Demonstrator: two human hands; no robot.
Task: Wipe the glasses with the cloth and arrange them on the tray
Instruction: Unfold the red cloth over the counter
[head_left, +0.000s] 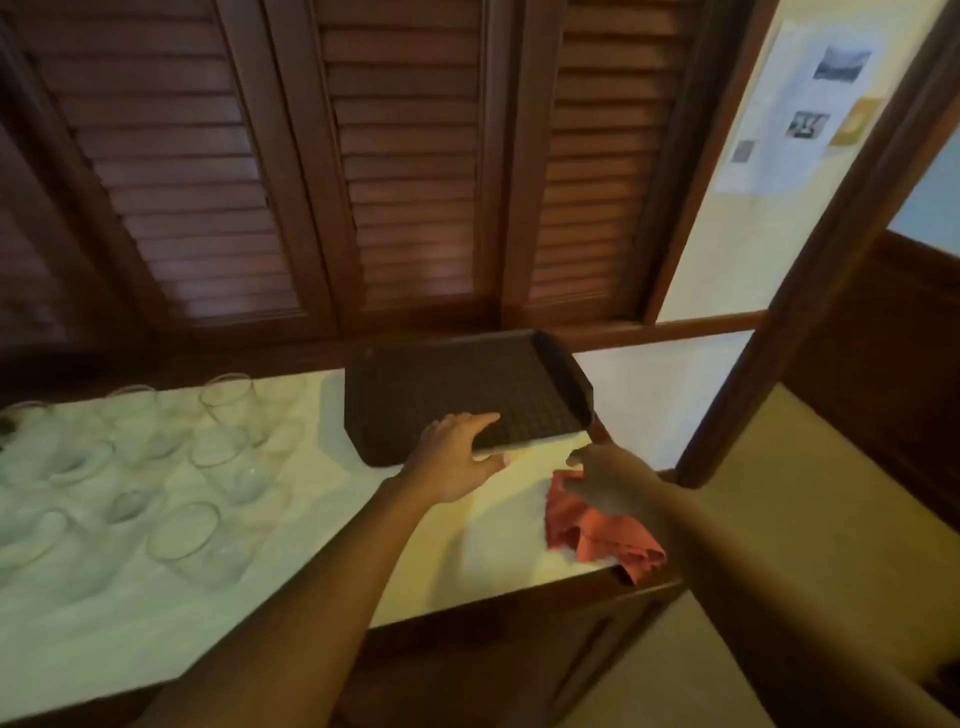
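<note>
— Which step would you say is in hand?

— The very start, I'd judge. The tray (457, 384) sits bare at the far side of the desk (322, 525), its near right edge tilted up off the surface, and none of the glasses (156, 467) are on it. They stand and lie in a loose cluster on the left part of the desk, well apart from the tray.

— What are the hands doing?

— The left hand (457, 457) has its fingers laid over the tray's near rim with the thumb under the edge, so it seems to have hold of that rim. The right hand (608, 480) is near the tray's lifted corner, directly over the cloth (597, 535), fingers loosely curled. The picture is smeared there, so I cannot tell whether it pinches the cloth or only hangs above it.

— And the cloth itself?

— Red-orange, crumpled at the desk's right front corner, one fold hanging over the edge.

— What does the next move call for?

— Likely setting the tray flat and square, then taking a firm pinch of the cloth with the right hand while the left reaches across to the nearest glass. The glasses are clear and crowded together, so picking one out calls for care not to knock its neighbours.
</note>
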